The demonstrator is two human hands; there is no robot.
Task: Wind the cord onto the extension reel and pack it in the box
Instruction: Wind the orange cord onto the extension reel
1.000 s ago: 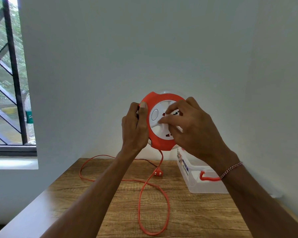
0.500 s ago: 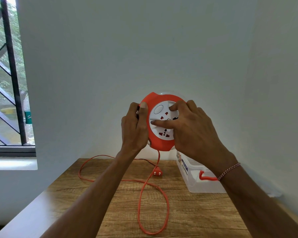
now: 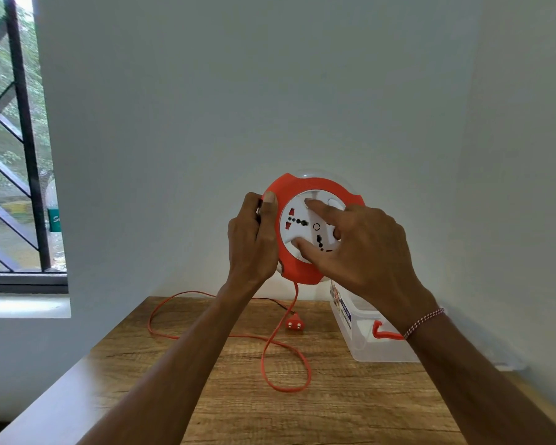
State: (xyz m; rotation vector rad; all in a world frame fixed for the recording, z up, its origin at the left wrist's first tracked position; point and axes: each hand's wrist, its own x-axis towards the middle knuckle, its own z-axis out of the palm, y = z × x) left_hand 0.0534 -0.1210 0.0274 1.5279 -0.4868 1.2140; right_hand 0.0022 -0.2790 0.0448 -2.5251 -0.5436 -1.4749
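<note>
Bare tabletop [image 3: 350,409] nearside; cord loops [image 3: 286,361] mid-table, clear box [image 3: 363,335] against right wall.

Plain pale wall [image 3: 270,91] ahead, second wall [image 3: 527,187] at right, meeting in corner. Wooden desk [image 3: 334,412] set into that corner. Window [image 3: 10,139] at left, black diagonal bars, greenery outside, daylight on white sill [image 3: 23,305].

Left hand [image 3: 252,240] curled in a grip, right hand [image 3: 360,248] spread, fingertips [image 3: 312,205] pressing forward.
</note>
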